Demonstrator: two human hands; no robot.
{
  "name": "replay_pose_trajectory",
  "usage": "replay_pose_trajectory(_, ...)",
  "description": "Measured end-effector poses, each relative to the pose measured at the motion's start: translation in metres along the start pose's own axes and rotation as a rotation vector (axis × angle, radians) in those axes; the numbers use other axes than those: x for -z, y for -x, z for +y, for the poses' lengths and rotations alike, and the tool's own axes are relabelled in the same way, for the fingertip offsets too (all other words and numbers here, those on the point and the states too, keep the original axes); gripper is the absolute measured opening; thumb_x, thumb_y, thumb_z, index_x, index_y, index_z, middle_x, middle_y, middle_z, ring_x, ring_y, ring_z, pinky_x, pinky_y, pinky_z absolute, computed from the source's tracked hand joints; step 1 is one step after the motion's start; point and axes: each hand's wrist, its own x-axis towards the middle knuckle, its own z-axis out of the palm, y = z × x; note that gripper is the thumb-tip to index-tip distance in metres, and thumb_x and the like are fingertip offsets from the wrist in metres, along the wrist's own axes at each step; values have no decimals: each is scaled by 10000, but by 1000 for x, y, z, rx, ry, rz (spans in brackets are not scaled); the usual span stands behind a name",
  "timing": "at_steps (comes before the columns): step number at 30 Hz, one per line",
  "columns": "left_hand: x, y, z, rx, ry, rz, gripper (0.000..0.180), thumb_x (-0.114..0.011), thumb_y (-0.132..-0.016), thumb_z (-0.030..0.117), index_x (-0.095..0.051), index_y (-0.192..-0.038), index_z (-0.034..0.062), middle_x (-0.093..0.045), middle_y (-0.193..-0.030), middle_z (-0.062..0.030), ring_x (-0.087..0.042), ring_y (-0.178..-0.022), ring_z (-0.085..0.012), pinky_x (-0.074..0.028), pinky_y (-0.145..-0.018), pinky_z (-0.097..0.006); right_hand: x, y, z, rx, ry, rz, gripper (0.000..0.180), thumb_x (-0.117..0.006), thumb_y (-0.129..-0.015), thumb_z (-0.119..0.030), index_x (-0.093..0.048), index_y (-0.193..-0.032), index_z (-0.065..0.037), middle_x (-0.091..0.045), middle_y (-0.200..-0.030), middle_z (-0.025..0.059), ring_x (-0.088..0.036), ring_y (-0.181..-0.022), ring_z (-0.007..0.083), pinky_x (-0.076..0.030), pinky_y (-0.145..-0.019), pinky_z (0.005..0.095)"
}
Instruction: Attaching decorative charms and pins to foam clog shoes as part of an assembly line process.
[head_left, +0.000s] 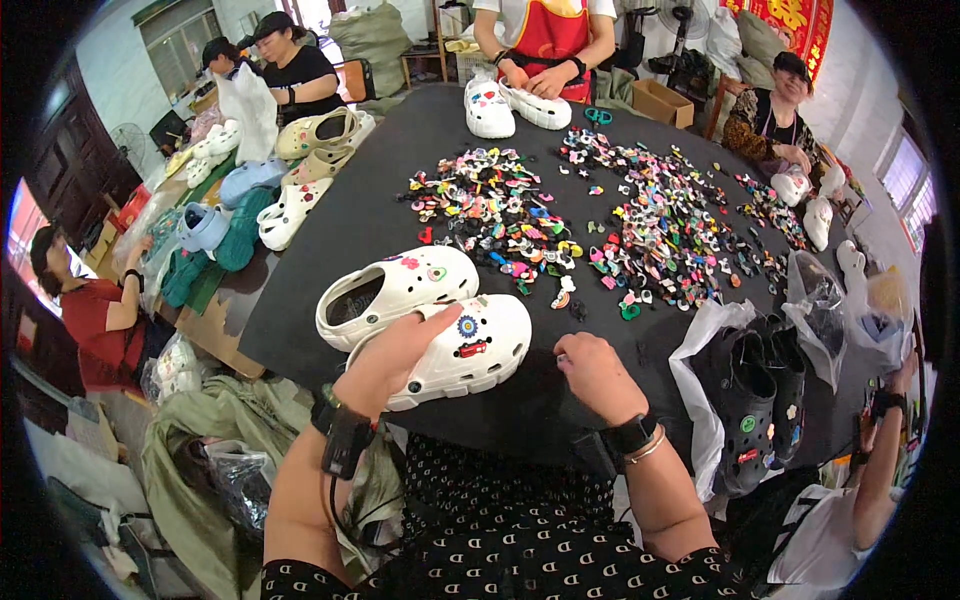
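My left hand is closed round the side of a white clog, tilted up near the table's front edge. This clog bears a blue round flower-like charm and a red charm. Just behind it rests a second white clog with pink charms and a green avocado-like charm. To the right of the clogs, apart from them, my right hand has its fingers curled together; what they hold, if anything, is too small to make out. Beyond lie heaps of small colourful shoe charms.
A larger charm heap spreads right of centre on the black table. Black clogs in a plastic bag stand at the right. Opposite, a person in a red apron handles white clogs. More clogs and people are at the left.
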Motion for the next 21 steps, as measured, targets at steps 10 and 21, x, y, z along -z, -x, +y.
replay_pose_trajectory(10,-14,22,-13,-53,-101,-66,417,-637,-917,114,-541,-1303,-11,-632,-1220,-95,-619,-1067,-174,-504,-897,-322,36,-18,-46,242,-349,210,178,-671,-790,22,-648,-960,-24,-623,-876,151,-627,-818,347,-516,-724,396)
replay_pose_trajectory(21,-26,48,-31,-217,-213,-76,376,-586,-948,92,-534,-1308,-2,-594,-1263,-58,-557,-1132,-145,-455,-961,-305,14,-23,-69,328,-317,143,143,-671,-776,-17,-617,-905,-49,-593,-843,139,-608,-816,357,-511,-729,436)
